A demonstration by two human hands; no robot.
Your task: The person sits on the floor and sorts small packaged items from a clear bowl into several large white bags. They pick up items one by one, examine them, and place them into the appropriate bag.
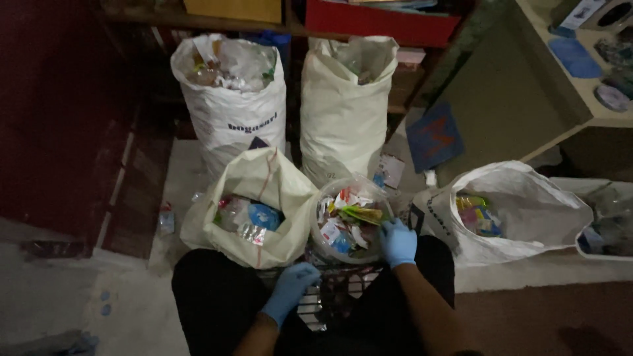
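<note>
- Gripping nothing that I could make out, my left hand (pixel 290 290) in its blue glove hung low between my knees, fingers curled loosely downward, just above a dark crate (pixel 343 293) with a grid of openings; whether a scrap lay under the fingers I could not tell in that dim light.
- Beside and above that hand, the cream sack (pixel 264 198) stood open, with clear plastic wrappers and a blue piece showing inside.
- Behind it stood two tall white sacks, the left one (pixel 231 99) filled to the top with clear plastic, the right one (pixel 346 105) less full.
- Between my hands and slightly ahead sat the round clear tub (pixel 323 245), piled with mixed coloured wrappers (pixel 349 221).
- My right hand (pixel 398 242), also gloved, rested on the tub's right rim, fingers bent over the edge and touching the wrappers, closed on none that I could see.
- I judged the sorting step to be in hand; the next move called for pinching one wrapper from the pile just left of my right fingers.
- Farthest right, a low white bag (pixel 527 211) lay open with bright packets inside, near my right knee.
</note>
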